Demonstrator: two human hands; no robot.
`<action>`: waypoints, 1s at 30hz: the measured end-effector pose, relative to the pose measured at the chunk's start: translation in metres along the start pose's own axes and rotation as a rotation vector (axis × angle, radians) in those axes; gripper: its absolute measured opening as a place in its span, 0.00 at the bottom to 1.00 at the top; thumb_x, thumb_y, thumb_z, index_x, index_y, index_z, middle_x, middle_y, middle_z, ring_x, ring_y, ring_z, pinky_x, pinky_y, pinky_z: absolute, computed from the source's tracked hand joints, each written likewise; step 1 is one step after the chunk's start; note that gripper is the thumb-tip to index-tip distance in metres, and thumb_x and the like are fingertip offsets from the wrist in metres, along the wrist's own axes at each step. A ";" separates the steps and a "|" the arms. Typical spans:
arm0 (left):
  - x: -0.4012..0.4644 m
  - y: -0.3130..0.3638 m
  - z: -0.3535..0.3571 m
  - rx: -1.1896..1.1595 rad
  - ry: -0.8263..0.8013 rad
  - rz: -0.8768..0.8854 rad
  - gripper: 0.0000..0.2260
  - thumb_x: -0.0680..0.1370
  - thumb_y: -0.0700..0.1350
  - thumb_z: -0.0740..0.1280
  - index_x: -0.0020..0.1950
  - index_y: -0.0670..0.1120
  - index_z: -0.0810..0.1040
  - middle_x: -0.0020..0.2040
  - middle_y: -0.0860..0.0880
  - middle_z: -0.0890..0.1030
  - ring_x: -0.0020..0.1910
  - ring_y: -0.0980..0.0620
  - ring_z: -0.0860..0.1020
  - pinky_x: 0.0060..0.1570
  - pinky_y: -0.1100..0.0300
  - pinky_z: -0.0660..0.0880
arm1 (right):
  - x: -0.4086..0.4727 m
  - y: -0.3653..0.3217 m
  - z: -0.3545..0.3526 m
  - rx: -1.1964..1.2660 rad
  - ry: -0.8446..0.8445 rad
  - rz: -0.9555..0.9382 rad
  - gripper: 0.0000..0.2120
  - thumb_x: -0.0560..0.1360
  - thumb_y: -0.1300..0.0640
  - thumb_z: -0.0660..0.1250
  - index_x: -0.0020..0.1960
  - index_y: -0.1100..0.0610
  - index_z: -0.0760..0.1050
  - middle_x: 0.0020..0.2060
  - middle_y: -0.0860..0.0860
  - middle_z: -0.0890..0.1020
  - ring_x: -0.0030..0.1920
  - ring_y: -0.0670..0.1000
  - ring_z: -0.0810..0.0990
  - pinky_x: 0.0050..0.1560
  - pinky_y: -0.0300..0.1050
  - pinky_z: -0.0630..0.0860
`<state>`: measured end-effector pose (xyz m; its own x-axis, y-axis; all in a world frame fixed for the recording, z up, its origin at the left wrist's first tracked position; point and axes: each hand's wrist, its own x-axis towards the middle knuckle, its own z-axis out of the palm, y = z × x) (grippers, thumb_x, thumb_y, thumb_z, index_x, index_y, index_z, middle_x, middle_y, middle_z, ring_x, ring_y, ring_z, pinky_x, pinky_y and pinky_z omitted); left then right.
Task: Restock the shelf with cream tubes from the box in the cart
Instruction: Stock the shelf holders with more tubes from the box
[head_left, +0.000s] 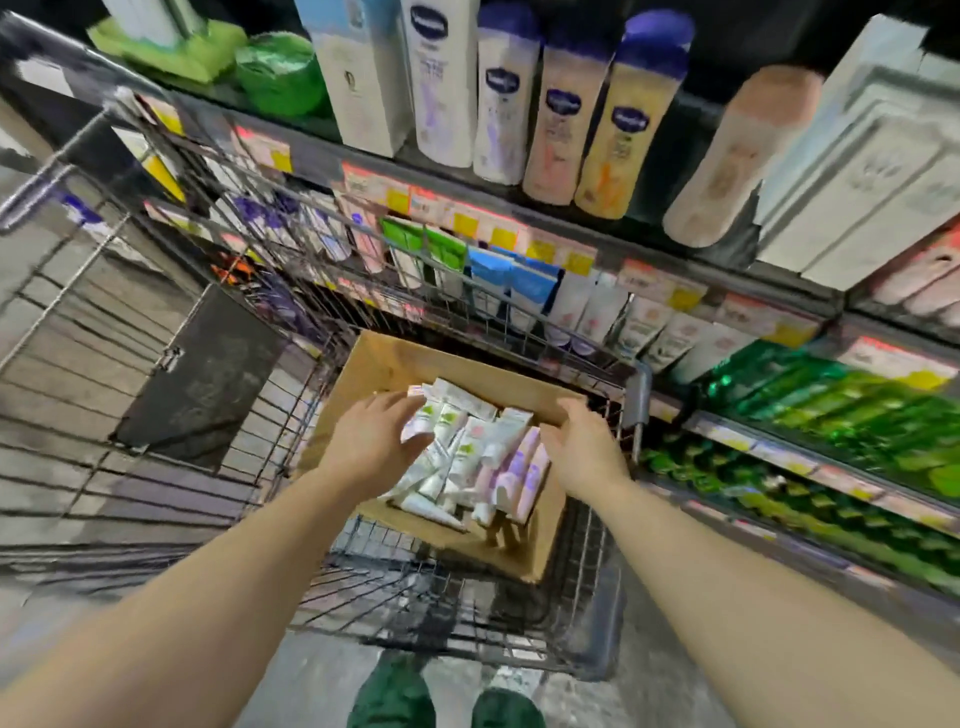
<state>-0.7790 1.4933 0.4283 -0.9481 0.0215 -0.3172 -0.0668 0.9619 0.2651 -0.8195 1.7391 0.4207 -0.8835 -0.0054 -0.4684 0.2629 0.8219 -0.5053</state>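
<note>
Brown cardboard box (395, 364) sits in the wire shopping cart (218, 395), directly under both my hands. White and lilac cream tubes (467, 457) lie loose inside it. My left hand (371, 441) grips tubes at its fingertips. My right hand (582, 449) rests on the box's right wall, fingers relaxed, apart from the left. Stocked shelf (597, 260) stands beyond both hands.

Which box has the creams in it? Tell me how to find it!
Look inside the wire cart parked against the shelf. At its shelf end sits an open brown cardboard box, with both hands reaching in. It is the only box in the cart, heaped with white and pinkish cream tubes.
</note>
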 end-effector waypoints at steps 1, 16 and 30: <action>0.004 -0.002 0.006 -0.003 -0.019 0.009 0.26 0.80 0.59 0.60 0.76 0.51 0.65 0.76 0.48 0.66 0.74 0.46 0.65 0.72 0.51 0.62 | 0.002 0.003 0.010 0.019 -0.003 0.037 0.20 0.81 0.52 0.59 0.72 0.51 0.66 0.68 0.57 0.71 0.61 0.59 0.74 0.52 0.46 0.71; 0.071 -0.073 0.114 -0.123 -0.202 0.090 0.25 0.80 0.56 0.61 0.74 0.49 0.68 0.74 0.46 0.69 0.72 0.43 0.66 0.70 0.48 0.64 | 0.059 0.045 0.180 0.081 0.069 0.495 0.27 0.72 0.50 0.70 0.67 0.59 0.68 0.58 0.59 0.78 0.57 0.62 0.78 0.52 0.49 0.75; 0.063 -0.002 0.093 -0.758 -0.644 -0.025 0.12 0.76 0.52 0.71 0.54 0.46 0.80 0.47 0.47 0.85 0.48 0.48 0.82 0.51 0.55 0.79 | -0.027 -0.010 0.159 0.439 -0.013 0.328 0.14 0.69 0.56 0.72 0.51 0.47 0.72 0.45 0.45 0.80 0.44 0.46 0.79 0.41 0.38 0.73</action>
<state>-0.8101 1.5180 0.3231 -0.6088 0.3634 -0.7052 -0.4787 0.5406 0.6918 -0.7364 1.6406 0.3238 -0.7241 0.2015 -0.6596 0.6631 0.4664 -0.5854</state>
